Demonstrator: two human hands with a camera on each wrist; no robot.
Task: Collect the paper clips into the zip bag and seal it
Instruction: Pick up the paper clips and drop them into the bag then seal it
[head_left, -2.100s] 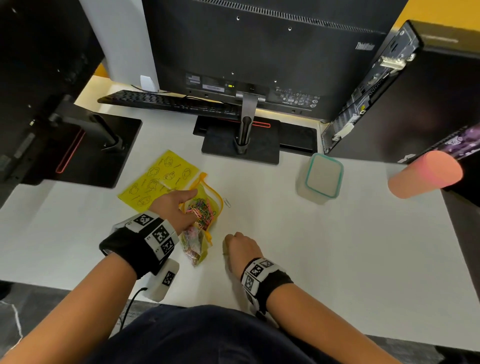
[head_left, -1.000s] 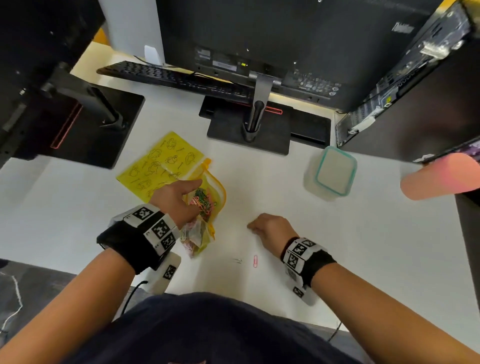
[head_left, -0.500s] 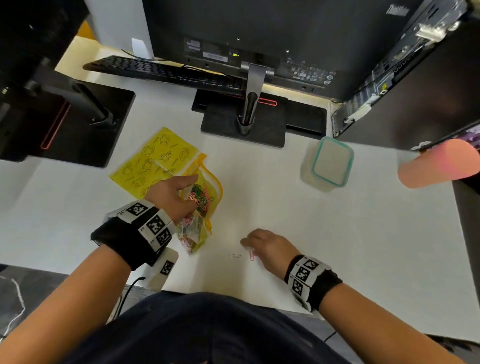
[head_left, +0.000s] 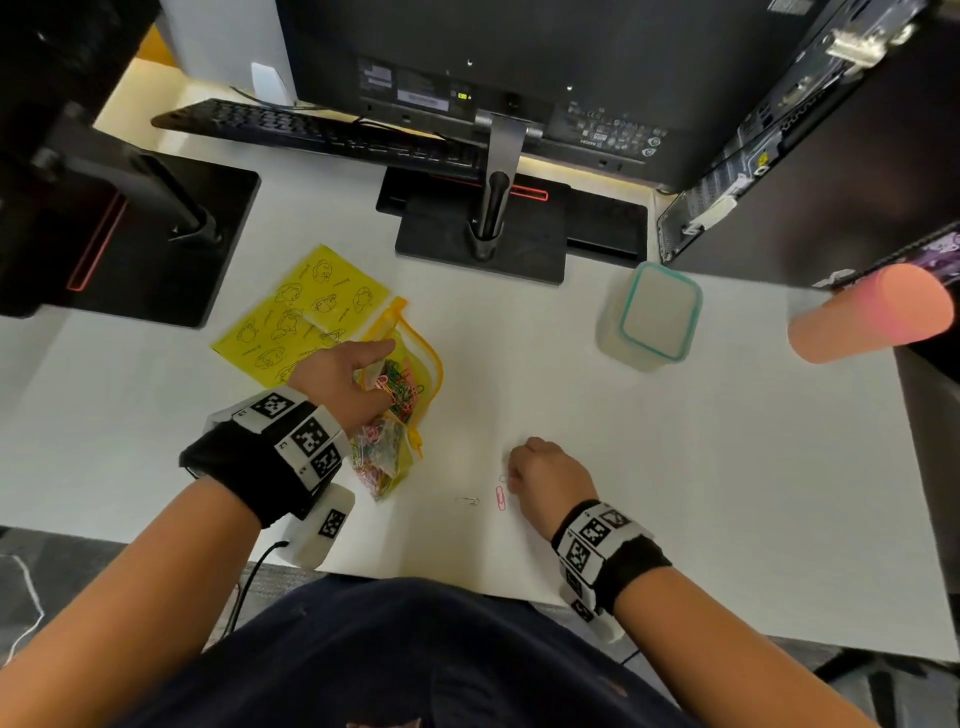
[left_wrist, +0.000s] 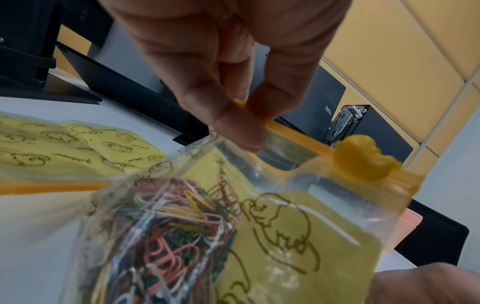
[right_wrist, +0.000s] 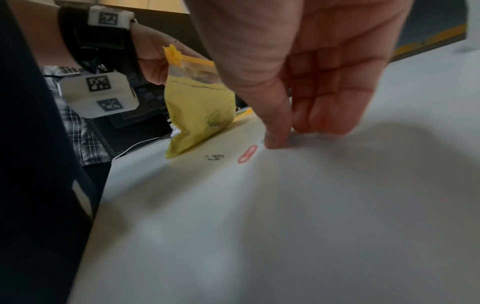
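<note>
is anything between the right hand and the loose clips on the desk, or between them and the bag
Nothing visible. The right hand is down on the white desk right beside the pink clip and the grey clip. Bare desk separates them from the zip bag, which the left hand holds open.

"HDMI" on monitor back (head_left: 519, 78)

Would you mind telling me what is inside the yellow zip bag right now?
The zip bag holds a tangled heap of coloured paper clips, seen through its clear side. Its lower part is hidden by the left hand and the opaque yellow backing.
</note>
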